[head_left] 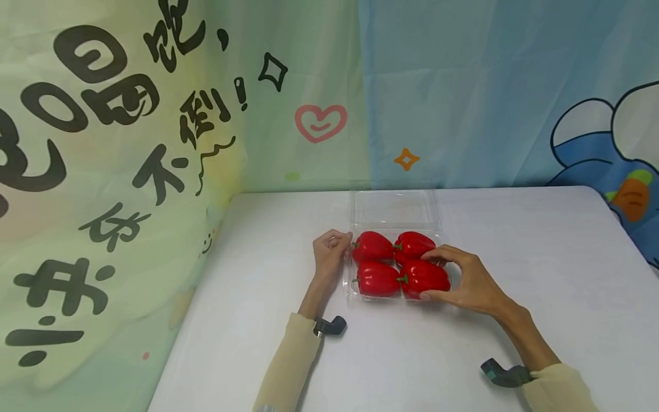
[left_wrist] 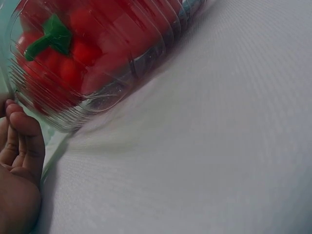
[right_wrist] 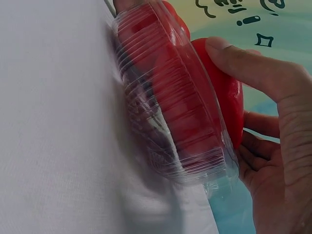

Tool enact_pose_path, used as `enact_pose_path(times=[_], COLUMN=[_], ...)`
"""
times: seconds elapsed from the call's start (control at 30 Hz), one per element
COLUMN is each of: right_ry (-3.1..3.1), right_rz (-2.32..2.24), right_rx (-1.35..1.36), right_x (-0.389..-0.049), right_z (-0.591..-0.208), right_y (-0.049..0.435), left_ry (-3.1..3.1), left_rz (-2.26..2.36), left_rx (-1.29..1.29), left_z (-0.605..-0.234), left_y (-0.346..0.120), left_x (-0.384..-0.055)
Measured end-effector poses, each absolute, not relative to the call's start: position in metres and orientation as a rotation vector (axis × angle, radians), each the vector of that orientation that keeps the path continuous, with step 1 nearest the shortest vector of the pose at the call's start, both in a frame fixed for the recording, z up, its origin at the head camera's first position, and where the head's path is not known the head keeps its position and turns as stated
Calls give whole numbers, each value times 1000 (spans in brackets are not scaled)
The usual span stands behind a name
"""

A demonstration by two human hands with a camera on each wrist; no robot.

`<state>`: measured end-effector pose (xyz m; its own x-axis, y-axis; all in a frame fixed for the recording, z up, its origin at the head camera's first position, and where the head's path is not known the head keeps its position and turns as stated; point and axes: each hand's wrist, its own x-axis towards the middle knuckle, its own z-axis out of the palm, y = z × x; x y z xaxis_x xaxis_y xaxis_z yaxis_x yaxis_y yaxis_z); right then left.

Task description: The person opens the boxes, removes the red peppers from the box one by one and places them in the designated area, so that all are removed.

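Note:
Several red bell peppers with green stems sit in a clear plastic clamshell box (head_left: 353, 292), its lid (head_left: 393, 209) folded back behind it. My right hand (head_left: 463, 280) grips the front right bell pepper (head_left: 424, 278), thumb on the near side and fingers on the far side. In the right wrist view that pepper (right_wrist: 229, 97) stands above the box rim. My left hand (head_left: 329, 252) pinches the box's left edge, beside the back left pepper (head_left: 373, 246). Fingertips of the left hand (left_wrist: 22, 156) meet the clear rim in the left wrist view. The front left pepper (head_left: 378, 278) lies inside the box.
The box rests on a white table (head_left: 268, 240), near its back edge. A printed curtain (head_left: 304, 68) with writing and cartoon figures hangs behind and along the left side. Each wrist wears a dark camera mount (head_left: 332, 325).

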<state>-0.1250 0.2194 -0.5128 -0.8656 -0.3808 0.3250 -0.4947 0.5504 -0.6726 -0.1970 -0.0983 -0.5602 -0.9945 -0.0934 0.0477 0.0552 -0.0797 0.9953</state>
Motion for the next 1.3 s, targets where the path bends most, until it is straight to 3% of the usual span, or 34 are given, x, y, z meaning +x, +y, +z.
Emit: enact_pose_path(times=[1.3], right_ry=[-2530], right_rz=[1364], right_rx=[736], right_x=[-114], right_z=[-496], right_y=[225], left_ry=[-2042], left_rz=[-2238], left_rx=[81], left_z=[-557], left_y=[-94], left_x=[-194])
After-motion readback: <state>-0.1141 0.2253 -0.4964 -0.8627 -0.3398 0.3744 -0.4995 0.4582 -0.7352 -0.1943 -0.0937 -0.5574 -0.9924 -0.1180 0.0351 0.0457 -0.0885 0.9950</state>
